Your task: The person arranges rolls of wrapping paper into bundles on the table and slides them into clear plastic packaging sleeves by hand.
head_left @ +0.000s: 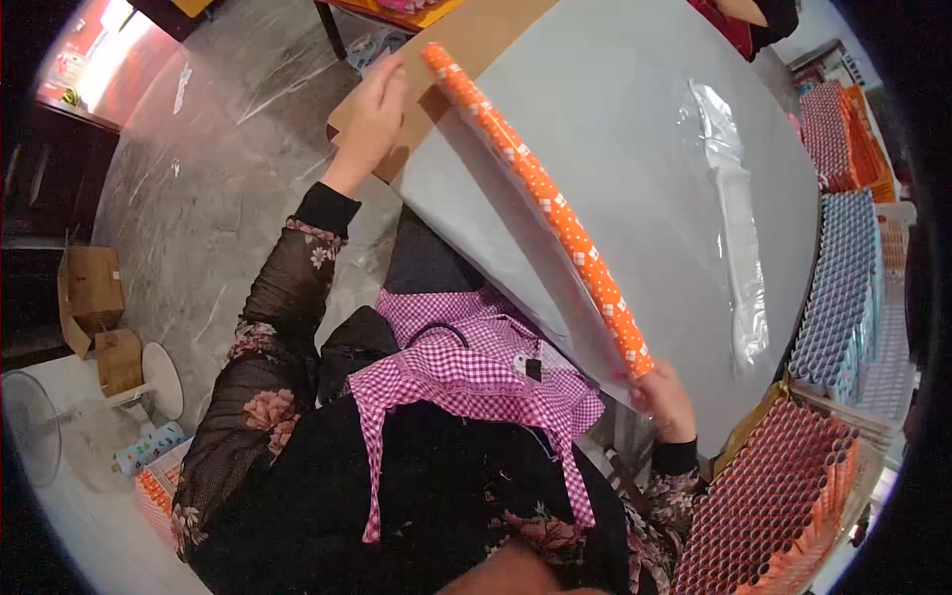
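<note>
A long, thin orange roll (540, 193) with white squares and dots lies diagonally over the grey table covering (635, 149). My right hand (662, 399) is closed around its lower end. Beside the upper end, a little to its left and apart from it, my left hand (377, 109) has its fingers stretched out and holds nothing. Clear plastic packaging (736, 228) rests on the table to the right of the roll. A brown board (501, 45) shows along the table's upper left edge.
Stacks of rolled tubes stand along the right side: red (769, 496), blue (835, 288) and patterned ones (828, 139). Cardboard boxes (91, 288) and a white spool (162, 381) are at the left. Another person's arm (739, 12) shows at the top right.
</note>
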A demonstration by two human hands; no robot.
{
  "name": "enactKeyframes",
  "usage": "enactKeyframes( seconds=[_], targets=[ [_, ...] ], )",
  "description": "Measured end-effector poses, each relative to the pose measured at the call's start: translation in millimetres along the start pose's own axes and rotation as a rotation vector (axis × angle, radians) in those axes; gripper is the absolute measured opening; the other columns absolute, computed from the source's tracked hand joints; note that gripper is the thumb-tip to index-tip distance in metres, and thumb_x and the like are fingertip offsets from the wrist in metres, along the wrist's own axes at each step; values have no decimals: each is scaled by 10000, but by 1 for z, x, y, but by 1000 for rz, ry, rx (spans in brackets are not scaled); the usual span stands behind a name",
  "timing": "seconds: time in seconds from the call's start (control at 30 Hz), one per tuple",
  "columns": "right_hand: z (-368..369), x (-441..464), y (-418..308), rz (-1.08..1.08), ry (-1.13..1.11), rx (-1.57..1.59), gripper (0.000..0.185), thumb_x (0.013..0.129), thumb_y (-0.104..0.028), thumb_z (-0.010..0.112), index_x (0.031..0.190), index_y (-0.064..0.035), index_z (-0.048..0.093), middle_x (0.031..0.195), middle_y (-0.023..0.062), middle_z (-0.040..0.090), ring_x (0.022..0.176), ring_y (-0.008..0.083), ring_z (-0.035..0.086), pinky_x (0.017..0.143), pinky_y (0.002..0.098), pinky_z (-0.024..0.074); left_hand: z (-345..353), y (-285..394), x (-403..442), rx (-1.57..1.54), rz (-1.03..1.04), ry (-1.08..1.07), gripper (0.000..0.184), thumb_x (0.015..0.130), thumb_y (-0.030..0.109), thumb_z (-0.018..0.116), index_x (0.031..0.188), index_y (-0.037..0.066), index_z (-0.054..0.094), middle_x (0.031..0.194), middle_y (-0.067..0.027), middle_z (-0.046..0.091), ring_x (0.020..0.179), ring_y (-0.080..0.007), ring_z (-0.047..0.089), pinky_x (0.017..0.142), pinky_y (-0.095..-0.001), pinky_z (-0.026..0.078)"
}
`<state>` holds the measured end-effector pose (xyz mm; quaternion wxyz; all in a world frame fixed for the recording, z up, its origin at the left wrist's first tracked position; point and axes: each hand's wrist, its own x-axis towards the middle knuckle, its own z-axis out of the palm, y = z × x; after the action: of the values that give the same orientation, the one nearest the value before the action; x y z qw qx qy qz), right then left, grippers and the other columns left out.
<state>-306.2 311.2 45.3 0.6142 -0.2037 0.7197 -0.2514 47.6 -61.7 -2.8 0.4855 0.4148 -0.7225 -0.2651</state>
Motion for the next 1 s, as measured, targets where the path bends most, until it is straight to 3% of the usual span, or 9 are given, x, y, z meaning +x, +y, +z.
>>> enactKeyframes(
  seconds=[0.03,0.07,0.13,0.3,0.4,0.63,0.7,0.83,1.0],
  targets=[
    [9,-8,-9,67,-50,-2,225,873,-127,543,994,-8,692,588,-45,453,463,62,394,428,225,282,12,-13,-7,-78,6,39,344,995,170,505,1238,-63,573,1268,-222,610,1209,-343,562,1032,-384,426],
    [12,-5,-3,65,-40,-4,225,873,-127,543,994,-8,692,588,-45,453,463,62,394,428,225,282,19,-7,-10,-88,8,41,344,995,170,505,1238,-63,573,1268,-222,610,1209,-343,562,1032,-384,426],
    [15,3,21,242,-274,331,212,853,-86,551,979,54,648,577,-33,434,447,71,372,421,235,275,32,9,-23,-12,107,-65,326,988,167,526,1217,-53,597,1284,-221,605,1218,-344,559,1032,-394,428],
    [44,0,22,215,-294,455,158,849,-55,550,921,73,607,569,-23,427,445,73,361,414,239,276,57,8,-46,132,200,-172,325,920,171,613,1168,-39,625,1263,-224,612,1198,-389,560,1023,-435,440],
    [45,1,31,220,-305,496,145,862,-54,539,911,68,601,573,-17,429,444,74,364,413,238,286,57,7,-49,167,220,-239,337,938,119,576,1234,-40,593,1367,-200,559,1272,-353,527,1067,-416,412],
    [54,11,44,234,-369,614,145,882,-47,517,934,70,586,571,-17,404,428,78,350,398,242,280,57,7,-52,198,226,-264,339,928,117,592,1224,-48,594,1370,-200,556,1274,-362,521,1067,-424,408],
    [56,16,47,263,-375,651,146,881,-46,515,941,72,577,561,-14,401,414,79,343,384,241,279,61,12,-50,185,279,-221,352,909,180,619,1187,-35,615,1318,-203,587,1227,-427,527,1026,-477,421],
    [61,24,52,270,-393,656,119,874,-42,519,910,59,571,545,-12,401,396,76,336,370,233,281,69,35,-49,286,362,-301,402,928,208,595,1264,-11,571,1374,-199,543,1293,-417,471,1082,-505,353],
    [66,25,49,240,-444,684,120,873,-48,529,908,56,580,550,-17,412,403,71,352,372,224,281,97,76,-61,470,538,-631,535,939,342,562,1340,-7,502,1459,-189,449,1381,-410,361,1131,-537,263]
  ],
)
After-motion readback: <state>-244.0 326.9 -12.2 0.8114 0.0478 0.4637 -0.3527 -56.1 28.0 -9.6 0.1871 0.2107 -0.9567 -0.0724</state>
